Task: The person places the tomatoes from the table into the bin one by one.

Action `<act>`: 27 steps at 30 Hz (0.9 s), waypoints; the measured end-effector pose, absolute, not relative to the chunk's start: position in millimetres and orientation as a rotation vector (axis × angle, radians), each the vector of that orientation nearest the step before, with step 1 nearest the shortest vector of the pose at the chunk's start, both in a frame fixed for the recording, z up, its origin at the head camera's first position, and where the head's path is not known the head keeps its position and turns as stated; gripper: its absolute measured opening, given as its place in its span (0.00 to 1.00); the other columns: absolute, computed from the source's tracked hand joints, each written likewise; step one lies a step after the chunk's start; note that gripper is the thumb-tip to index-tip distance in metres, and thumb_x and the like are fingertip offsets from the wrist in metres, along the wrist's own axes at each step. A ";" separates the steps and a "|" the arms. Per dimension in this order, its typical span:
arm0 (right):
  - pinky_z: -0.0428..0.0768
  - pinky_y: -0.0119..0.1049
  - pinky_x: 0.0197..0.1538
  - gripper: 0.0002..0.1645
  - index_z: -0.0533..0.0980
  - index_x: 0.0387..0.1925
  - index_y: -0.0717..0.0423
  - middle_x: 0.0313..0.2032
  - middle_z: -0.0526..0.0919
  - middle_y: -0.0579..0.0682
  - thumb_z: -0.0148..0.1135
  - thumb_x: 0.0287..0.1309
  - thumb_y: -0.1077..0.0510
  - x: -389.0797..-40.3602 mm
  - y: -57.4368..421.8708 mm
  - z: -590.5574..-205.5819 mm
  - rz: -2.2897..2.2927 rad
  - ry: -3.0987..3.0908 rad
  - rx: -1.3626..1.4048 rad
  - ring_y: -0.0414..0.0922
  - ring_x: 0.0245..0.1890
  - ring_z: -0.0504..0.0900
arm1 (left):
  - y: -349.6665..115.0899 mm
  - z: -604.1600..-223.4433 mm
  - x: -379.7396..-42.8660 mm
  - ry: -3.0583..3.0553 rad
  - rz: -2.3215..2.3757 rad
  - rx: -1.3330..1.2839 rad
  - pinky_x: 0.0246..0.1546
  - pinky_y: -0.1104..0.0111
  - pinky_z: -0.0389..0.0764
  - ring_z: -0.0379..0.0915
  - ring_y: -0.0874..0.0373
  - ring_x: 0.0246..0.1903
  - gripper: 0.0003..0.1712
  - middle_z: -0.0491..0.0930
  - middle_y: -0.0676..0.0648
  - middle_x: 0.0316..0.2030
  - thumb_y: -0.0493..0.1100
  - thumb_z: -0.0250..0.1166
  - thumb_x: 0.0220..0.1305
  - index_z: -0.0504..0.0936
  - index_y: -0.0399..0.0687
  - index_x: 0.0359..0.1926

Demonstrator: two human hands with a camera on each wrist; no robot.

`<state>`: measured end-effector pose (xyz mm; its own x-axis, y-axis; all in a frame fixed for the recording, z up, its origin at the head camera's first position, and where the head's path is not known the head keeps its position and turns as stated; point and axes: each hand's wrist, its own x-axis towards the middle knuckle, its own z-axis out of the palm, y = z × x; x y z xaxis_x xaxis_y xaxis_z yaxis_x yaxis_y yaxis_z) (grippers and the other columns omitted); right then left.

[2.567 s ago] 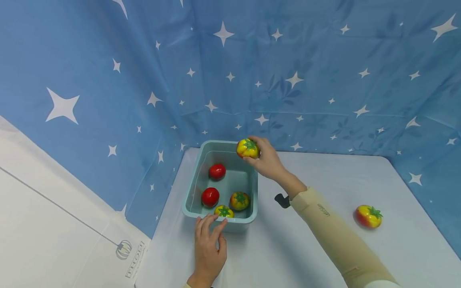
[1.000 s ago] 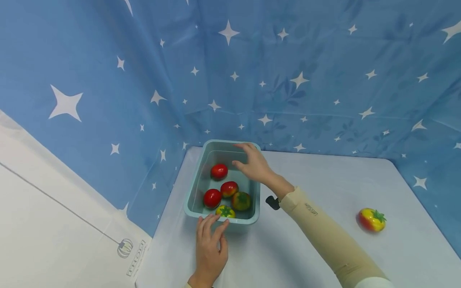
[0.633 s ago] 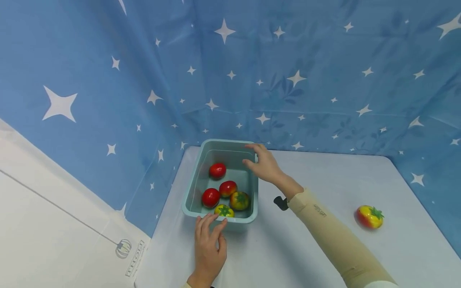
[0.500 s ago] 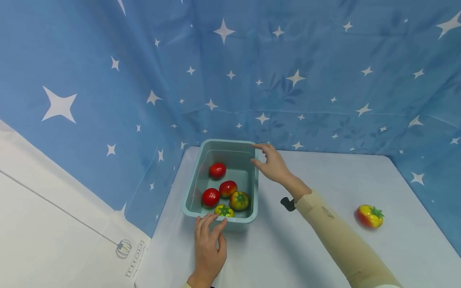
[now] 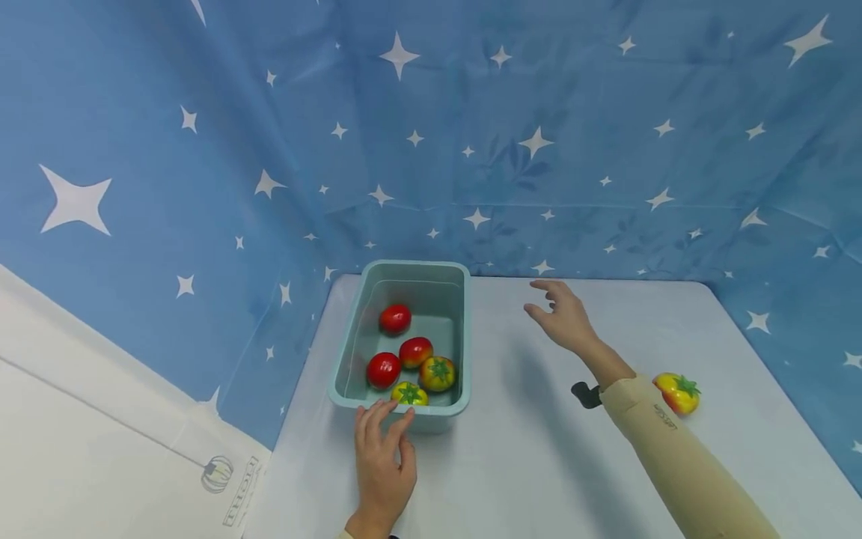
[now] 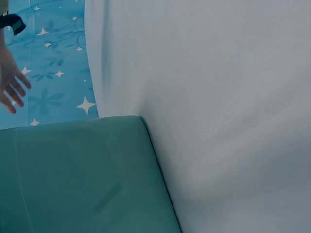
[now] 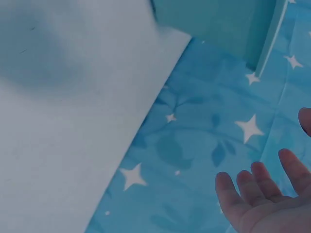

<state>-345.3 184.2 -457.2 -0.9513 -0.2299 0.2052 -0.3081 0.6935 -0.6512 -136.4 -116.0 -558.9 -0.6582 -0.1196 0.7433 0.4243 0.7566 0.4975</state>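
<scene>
A light teal plastic bin point(image 5: 465, 337) stands on the white-covered table at the left. Inside lie several toy fruits: plain red ones point(image 5: 384, 370), a red-yellow one point(image 5: 415, 352), and yellowish ones with green leafy tops point(image 5: 438, 373). My left hand point(image 5: 384, 471) rests its fingertips on the near rim; they partly overlap a yellow fruit point(image 5: 408, 394) in view. My right hand point(image 5: 566, 318), fingers loosely spread and holding nothing, hovers right of the bin. In the right wrist view its palm and fingers point(image 7: 262, 182) show. Beyond the right sleeve lies another yellow-red toy fruit point(image 5: 676, 393).
A blue curtain with white stars point(image 5: 438, 172) hangs along the back and both sides of the table point(image 5: 498, 464). Pale printed cloth point(image 5: 101, 434) covers the lower left. A small black device point(image 5: 584, 394) sits at the right wrist.
My right hand placed the yellow-red toy fruit among the others in the bin and released it. It then drew back to the right, out over the table. The left hand stayed at the rim.
</scene>
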 end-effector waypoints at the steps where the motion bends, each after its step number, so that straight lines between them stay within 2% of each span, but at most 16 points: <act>1: 0.70 0.59 0.60 0.32 0.65 0.67 0.62 0.65 0.64 0.66 0.57 0.65 0.54 -343.3 191.0 -459.9 1.096 -2.798 0.421 0.65 0.61 0.68 | -115.5 -559.2 -136.8 -2.135 -0.853 -0.229 0.72 0.54 0.46 0.65 0.44 0.59 0.22 0.74 0.43 0.55 0.32 0.55 0.53 0.84 0.49 0.48; 10: 0.70 0.62 0.59 0.32 0.64 0.67 0.64 0.65 0.63 0.70 0.53 0.68 0.51 -322.5 250.5 -477.1 1.074 -2.836 0.206 0.68 0.62 0.67 | -112.8 -563.3 -140.8 -2.063 -0.870 -0.233 0.71 0.52 0.47 0.66 0.41 0.57 0.23 0.76 0.41 0.52 0.30 0.54 0.49 0.85 0.48 0.45; 18: 0.69 0.65 0.58 0.36 0.61 0.69 0.64 0.66 0.60 0.71 0.51 0.69 0.46 -300.4 292.4 -490.1 1.065 -2.864 0.012 0.70 0.63 0.63 | -112.5 -565.0 -140.7 -2.042 -0.876 -0.220 0.72 0.54 0.46 0.65 0.42 0.58 0.23 0.76 0.42 0.52 0.30 0.55 0.49 0.85 0.49 0.45; 27: 0.58 0.70 0.61 0.37 0.63 0.66 0.67 0.66 0.58 0.74 0.51 0.68 0.45 -280.3 333.3 -506.9 0.887 -2.846 -0.135 0.73 0.66 0.56 | -110.8 -562.9 -139.3 -2.055 -0.861 -0.211 0.72 0.54 0.45 0.66 0.42 0.57 0.22 0.76 0.42 0.51 0.30 0.55 0.49 0.85 0.47 0.45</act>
